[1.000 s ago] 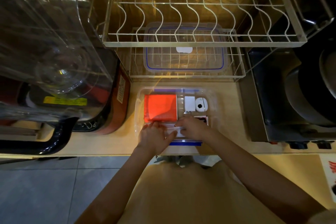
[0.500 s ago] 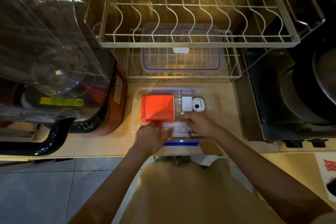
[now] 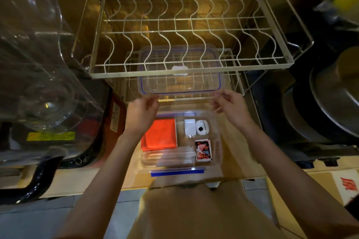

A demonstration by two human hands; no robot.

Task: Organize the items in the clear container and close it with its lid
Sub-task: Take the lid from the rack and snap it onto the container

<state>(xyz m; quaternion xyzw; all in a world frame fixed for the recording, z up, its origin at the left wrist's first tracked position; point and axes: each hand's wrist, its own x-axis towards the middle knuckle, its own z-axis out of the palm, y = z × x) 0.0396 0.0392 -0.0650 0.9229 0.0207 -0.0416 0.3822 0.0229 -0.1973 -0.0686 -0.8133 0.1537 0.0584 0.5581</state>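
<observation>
On the counter [image 3: 239, 153], the clear container [image 3: 218, 137] is sitting packed below a dish rack [image 3: 287, 62]. Its lid [image 3: 180, 85] is lying flat in the rack's lower tier, long axis crosswise. The left hand [image 3: 141, 108] and right hand [image 3: 229, 103] are pinching its near edge, one at each corner.

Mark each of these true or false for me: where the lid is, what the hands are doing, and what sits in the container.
1. The lid is already on the clear container. False: it lies on the lower shelf of the wire rack, behind the container.
2. Both hands are raised at the lid's near edge. True: the left hand and the right hand are at its near corners, though whether they grip it cannot be told.
3. The orange item lies in the container's right half. False: it lies in the left half.
4. A white charger lies beside a round white device. True.
5. The container is empty. False: it also holds a small printed box.
</observation>
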